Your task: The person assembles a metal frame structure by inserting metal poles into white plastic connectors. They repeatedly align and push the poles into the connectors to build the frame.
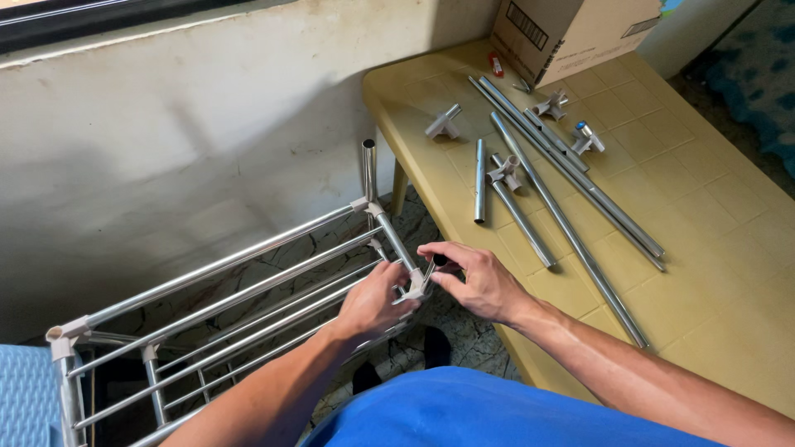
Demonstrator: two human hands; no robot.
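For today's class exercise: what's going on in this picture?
A person in a blue shirt is working on a metal rack beside a yellow table. Both hands, left hand and right hand, grip a grey plastic connector at the rack's near corner. Loose metal tubes, spare connectors and a cardboard box lie on the table.

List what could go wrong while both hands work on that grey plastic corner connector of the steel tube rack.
1. The grey plastic corner connector is pinched between left hand and right hand; a slip might pinch fingers.
2. Loose round steel tubes on the yellow plastic table could roll off.
3. The partly built steel tube rack may tip.
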